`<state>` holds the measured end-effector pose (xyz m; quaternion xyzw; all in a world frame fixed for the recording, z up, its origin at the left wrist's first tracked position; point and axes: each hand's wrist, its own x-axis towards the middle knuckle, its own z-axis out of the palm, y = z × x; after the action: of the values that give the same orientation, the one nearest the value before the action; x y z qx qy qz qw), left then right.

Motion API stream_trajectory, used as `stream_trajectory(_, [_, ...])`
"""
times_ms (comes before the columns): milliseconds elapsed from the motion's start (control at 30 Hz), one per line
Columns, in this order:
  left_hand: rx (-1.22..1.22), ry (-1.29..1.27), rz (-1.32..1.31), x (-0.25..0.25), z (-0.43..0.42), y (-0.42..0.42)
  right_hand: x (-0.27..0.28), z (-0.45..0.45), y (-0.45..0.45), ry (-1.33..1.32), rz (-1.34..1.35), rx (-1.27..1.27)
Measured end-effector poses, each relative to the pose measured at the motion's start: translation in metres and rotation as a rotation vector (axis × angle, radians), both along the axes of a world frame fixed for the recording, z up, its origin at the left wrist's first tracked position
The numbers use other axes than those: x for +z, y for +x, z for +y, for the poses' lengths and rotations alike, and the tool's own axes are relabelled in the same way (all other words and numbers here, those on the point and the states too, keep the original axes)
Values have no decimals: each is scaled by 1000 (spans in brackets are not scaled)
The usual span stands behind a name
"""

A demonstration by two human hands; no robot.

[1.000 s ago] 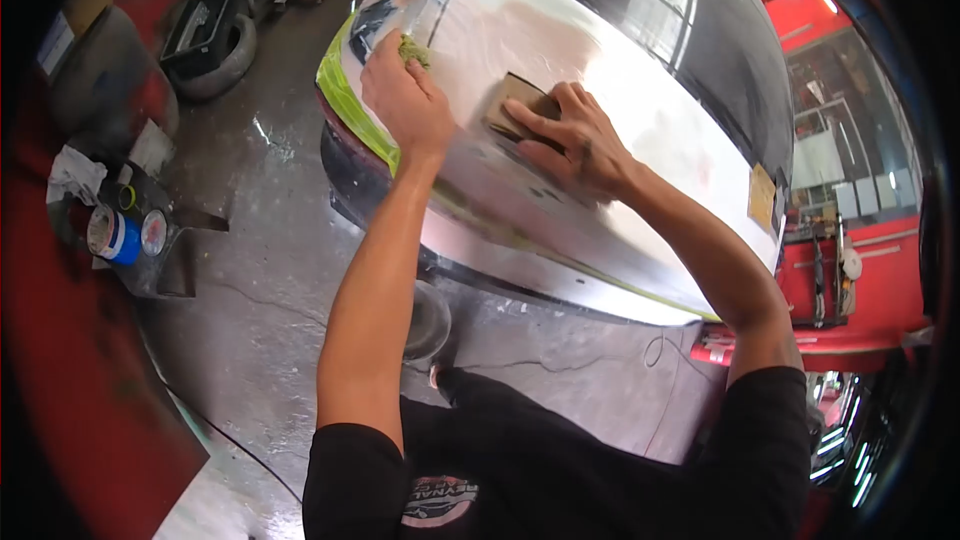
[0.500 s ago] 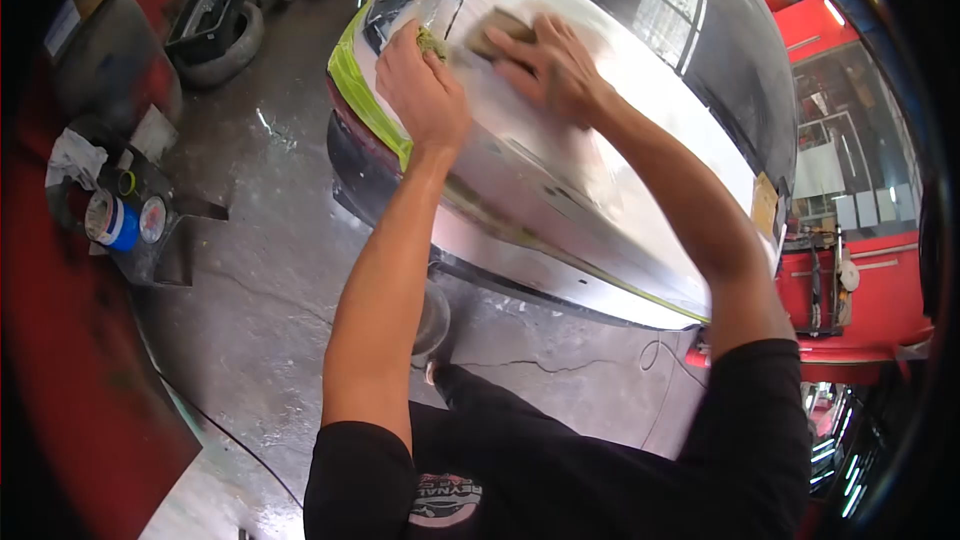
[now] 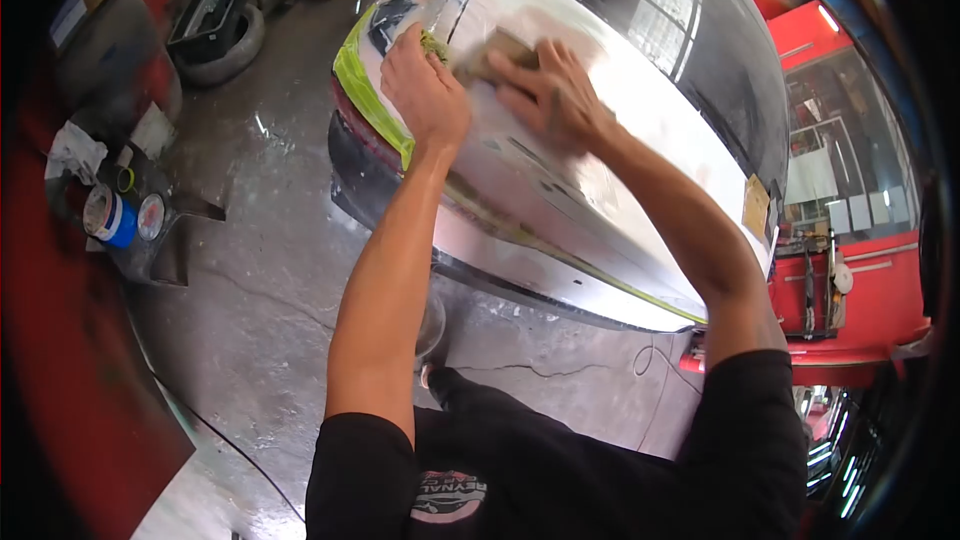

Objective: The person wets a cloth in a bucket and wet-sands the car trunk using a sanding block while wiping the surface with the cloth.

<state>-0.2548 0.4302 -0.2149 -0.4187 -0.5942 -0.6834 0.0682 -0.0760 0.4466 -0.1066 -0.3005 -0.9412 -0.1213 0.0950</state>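
Note:
A car's wet white and pinkish panel [image 3: 640, 105] spreads below both hands, with yellow-green tape [image 3: 365, 100] along its left edge. My left hand [image 3: 425, 95] is wrapped round a green sponge [image 3: 434, 46], which shows past the fingers near the panel's left corner. To the right, my right hand [image 3: 560, 90] holds a brown sanding block [image 3: 508, 52] flat against the panel, thumb and fingers on it. That hand and the block are slightly blurred. A second brown piece of paper [image 3: 755, 207] lies on the panel's far right end.
On the left stand a dark stool [image 3: 185, 240] with a blue tub [image 3: 112, 220], and a black bin [image 3: 212, 10] beside a tire [image 3: 235, 55]. A bucket [image 3: 430, 325] is on the floor below the bumper. A red cabinet [image 3: 870, 285] stands on the right.
My right hand and the block have moved up and left across the panel since the first frame. My left hand has shifted slightly right in view, still round the sponge.

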Motion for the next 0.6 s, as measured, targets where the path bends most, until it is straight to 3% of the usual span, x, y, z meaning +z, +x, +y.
stream_trajectory(100, [3, -17, -25, -4, 2, -1, -5, -19, 30, -167, -3, 71])
stream_trajectory(200, [-31, -31, -41, -9, -2, 5, -2, 32, -13, -54, -10, -8])
stream_trajectory(300, [-37, -30, -54, -5, -1, 2, -6, 42, -21, 151, 63, 74])
stream_trajectory(400, [-18, -41, -59, -6, -1, 2, -2, -19, 13, -76, 18, 65])
stream_trajectory(500, [-9, -8, -37, -11, 7, 1, -2, 4, 16, -117, -20, 158])
stream_trajectory(533, [-13, -7, -33, -11, 8, 2, -5, 26, 0, -79, -55, 33])
stream_trajectory(600, [-5, -7, -39, -10, 3, 3, -7, 52, -26, 106, 66, 77])
